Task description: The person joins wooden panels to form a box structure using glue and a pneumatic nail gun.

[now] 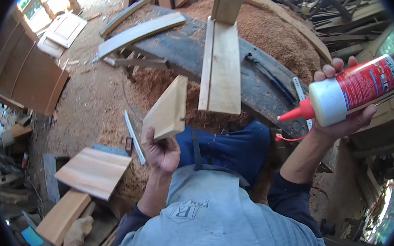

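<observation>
Head view, nearest first: left hand (162, 153) pinches a small pale wood block (167, 110) by its lower corner, thumb over the front face, block raised and tilted above the lap. Judged light, rigid, dry-sawn and grippy; the edge hold is adequate. Right hand (346, 119) is wrapped round a white glue bottle (351, 91) with red label and red nozzle pointing left, its cap dangling on a tether. The plastic body looks smooth and squeezable, best gripped mid-barrel. Beyond, a long plank (220, 69) lies on a dark curved bench (258, 77) amid sawdust (268, 32). Flat boards (93, 172) lie on the left.
</observation>
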Demonstrator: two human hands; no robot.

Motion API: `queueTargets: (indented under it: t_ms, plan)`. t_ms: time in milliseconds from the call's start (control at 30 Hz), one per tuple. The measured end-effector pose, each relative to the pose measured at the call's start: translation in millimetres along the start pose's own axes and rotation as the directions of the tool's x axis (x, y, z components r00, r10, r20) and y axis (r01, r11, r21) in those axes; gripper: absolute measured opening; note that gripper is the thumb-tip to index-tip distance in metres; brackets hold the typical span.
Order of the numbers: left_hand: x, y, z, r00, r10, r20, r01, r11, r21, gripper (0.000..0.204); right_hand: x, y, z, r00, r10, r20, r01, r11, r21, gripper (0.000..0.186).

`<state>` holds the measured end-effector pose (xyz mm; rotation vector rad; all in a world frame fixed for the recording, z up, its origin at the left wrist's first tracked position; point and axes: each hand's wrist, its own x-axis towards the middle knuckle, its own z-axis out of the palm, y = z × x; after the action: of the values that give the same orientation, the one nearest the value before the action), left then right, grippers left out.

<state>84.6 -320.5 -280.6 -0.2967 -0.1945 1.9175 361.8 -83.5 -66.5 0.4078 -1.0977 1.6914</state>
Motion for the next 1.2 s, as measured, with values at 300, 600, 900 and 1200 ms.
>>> queueTargets:
  t_ms: [300,600,900,1200]
  plan:
    - [-13.7,-11.4,-5.8,0.998,-0.031,-0.061,0.030,0.999,-0.010,0.038,26.2,122.7,45.6,0.996,0.093,0.001,-0.092,0.986,-0.140,0.080]
    - [-16.1,-9.7,-13.0,0.996,-0.053,-0.074,0.053,0.999,-0.006,0.041,27.0,148.6,50.4,0.995,0.101,-0.027,-0.104,0.943,-0.317,0.071]
    - [-11.9,-9.1,-17.1,0.995,-0.037,-0.096,0.036,0.999,-0.017,0.044,26.3,155.9,40.9,0.994,0.102,-0.031,-0.106,0.910,-0.401,0.065]
    - [-10.8,-10.1,-22.7,0.995,-0.052,-0.085,0.047,0.997,-0.055,0.050,21.6,158.8,35.2,0.986,-0.060,-0.157,-0.037,0.833,-0.552,0.053]
